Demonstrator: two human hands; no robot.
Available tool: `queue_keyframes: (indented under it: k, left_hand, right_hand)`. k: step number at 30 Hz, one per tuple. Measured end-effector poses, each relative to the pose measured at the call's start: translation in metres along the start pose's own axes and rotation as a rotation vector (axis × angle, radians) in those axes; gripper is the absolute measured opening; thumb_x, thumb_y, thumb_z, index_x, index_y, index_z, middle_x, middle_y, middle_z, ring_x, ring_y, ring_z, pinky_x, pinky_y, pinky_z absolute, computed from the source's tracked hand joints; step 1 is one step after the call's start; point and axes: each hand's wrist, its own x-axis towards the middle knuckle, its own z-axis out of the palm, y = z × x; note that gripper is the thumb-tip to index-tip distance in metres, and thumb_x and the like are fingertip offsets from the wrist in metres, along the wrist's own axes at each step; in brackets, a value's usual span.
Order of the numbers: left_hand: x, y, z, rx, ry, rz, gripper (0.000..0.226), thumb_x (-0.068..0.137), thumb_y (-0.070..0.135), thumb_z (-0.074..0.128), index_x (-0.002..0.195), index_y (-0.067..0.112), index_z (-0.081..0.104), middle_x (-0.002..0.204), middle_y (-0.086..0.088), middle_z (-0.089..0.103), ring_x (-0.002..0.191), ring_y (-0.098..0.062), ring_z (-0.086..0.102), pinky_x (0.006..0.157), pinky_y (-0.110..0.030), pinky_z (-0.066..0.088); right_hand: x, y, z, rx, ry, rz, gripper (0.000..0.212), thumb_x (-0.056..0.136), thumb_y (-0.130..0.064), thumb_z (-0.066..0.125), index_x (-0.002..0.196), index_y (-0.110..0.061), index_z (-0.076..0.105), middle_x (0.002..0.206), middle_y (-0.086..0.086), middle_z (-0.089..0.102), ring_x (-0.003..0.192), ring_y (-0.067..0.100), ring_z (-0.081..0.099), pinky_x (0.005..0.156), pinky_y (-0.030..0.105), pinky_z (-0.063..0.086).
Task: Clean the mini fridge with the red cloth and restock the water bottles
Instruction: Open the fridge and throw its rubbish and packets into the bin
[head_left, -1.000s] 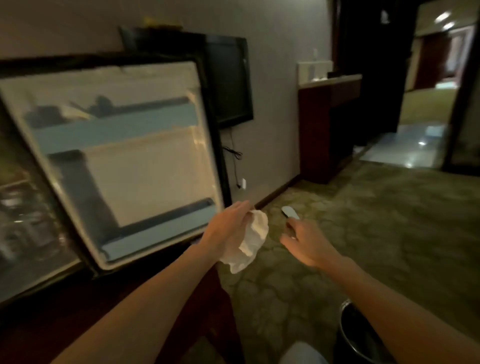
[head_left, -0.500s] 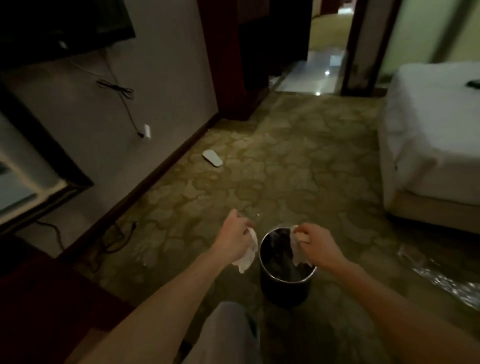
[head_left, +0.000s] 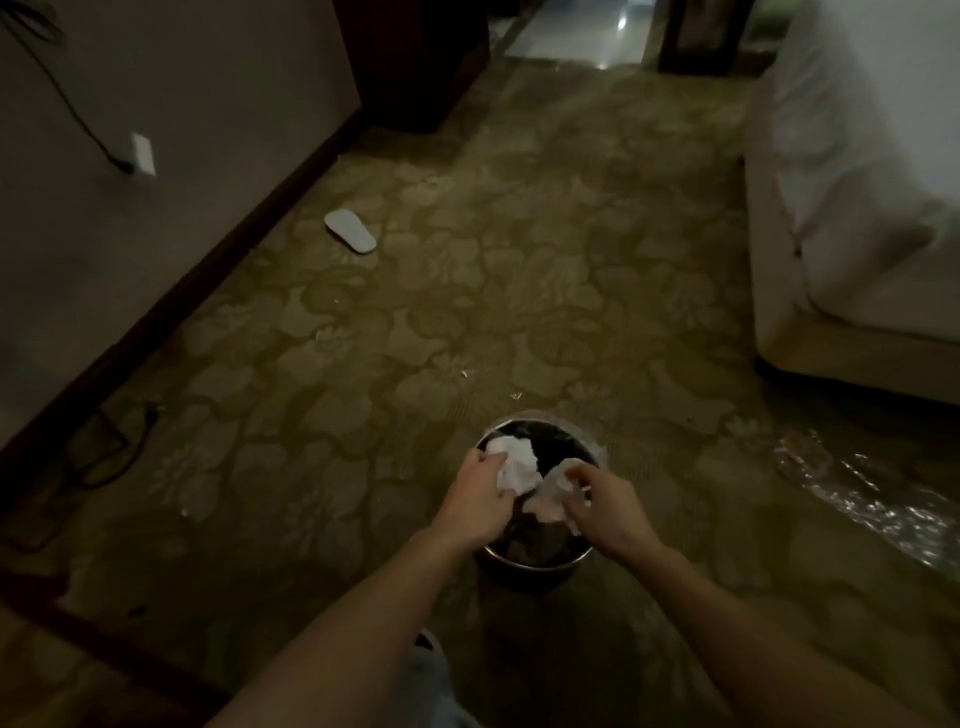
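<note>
Both hands over the waste bin (head_left: 530, 564): left hand (head_left: 478, 501) grips a white wad (head_left: 514, 462), right hand (head_left: 605, 501) pinches another (head_left: 553, 493). Mini fridge, red cloth and bottles out of view. Risk: a careless release drops wads onto the carpet (head_left: 467, 291)

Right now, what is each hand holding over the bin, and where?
The left hand pinches a white crumpled tissue at its left edge; the right hand pinches another tissue wad at its right side.
</note>
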Motion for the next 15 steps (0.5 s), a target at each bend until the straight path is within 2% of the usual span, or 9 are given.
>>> queue_keyframes:
  k: [3, 6, 9, 11, 15]
  left_hand:
    - [0.008, -0.014, 0.008, 0.011, -0.063, 0.018, 0.053, 0.098, 0.022, 0.053, 0.149, 0.015, 0.037, 0.152, -0.007, 0.035, 0.14, -0.023, 0.033, 0.11, -0.031, 0.029]
    - [0.005, -0.026, 0.01, -0.001, -0.058, 0.011, 0.051, 0.097, 0.023, 0.055, 0.146, 0.013, 0.043, 0.149, -0.006, 0.042, 0.137, -0.022, 0.039, 0.109, -0.031, 0.033]
    - [-0.006, -0.033, 0.003, 0.026, -0.04, -0.001, 0.05, 0.098, 0.025, 0.054, 0.145, 0.014, 0.044, 0.147, -0.005, 0.045, 0.134, -0.02, 0.042, 0.109, -0.035, 0.037]
    - [-0.015, -0.035, -0.007, 0.084, -0.035, 0.003, 0.051, 0.099, 0.031, 0.052, 0.147, 0.016, 0.041, 0.15, -0.003, 0.041, 0.136, -0.018, 0.039, 0.111, -0.036, 0.036]
    - [-0.042, -0.027, -0.033, 0.315, 0.046, 0.042, 0.054, 0.1, 0.042, 0.047, 0.149, 0.022, 0.038, 0.158, -0.001, 0.029, 0.143, -0.019, 0.03, 0.115, -0.038, 0.027]
  right_hand:
    - [0.009, 0.007, 0.013, -0.074, -0.047, -0.009, 0.048, 0.095, -0.019, 0.055, 0.142, -0.019, 0.047, 0.137, 0.003, 0.056, 0.112, 0.017, 0.059, 0.083, 0.025, 0.047]
    - [0.008, 0.006, 0.021, -0.131, -0.062, -0.033, 0.046, 0.096, -0.022, 0.054, 0.141, -0.018, 0.048, 0.137, 0.001, 0.056, 0.121, 0.017, 0.054, 0.096, 0.031, 0.046]
    - [0.002, -0.007, 0.022, -0.142, -0.068, -0.099, 0.039, 0.096, -0.017, 0.051, 0.135, -0.014, 0.054, 0.129, 0.003, 0.061, 0.116, 0.019, 0.057, 0.095, 0.031, 0.046]
    - [-0.003, -0.016, 0.021, -0.169, -0.069, -0.16, 0.039, 0.095, -0.018, 0.052, 0.134, -0.016, 0.055, 0.13, 0.001, 0.059, 0.12, 0.018, 0.055, 0.097, 0.031, 0.045]
    - [-0.019, -0.039, 0.014, -0.3, -0.054, -0.23, 0.05, 0.097, -0.031, 0.051, 0.146, -0.022, 0.042, 0.152, 0.003, 0.039, 0.141, 0.02, 0.033, 0.114, 0.038, 0.031]
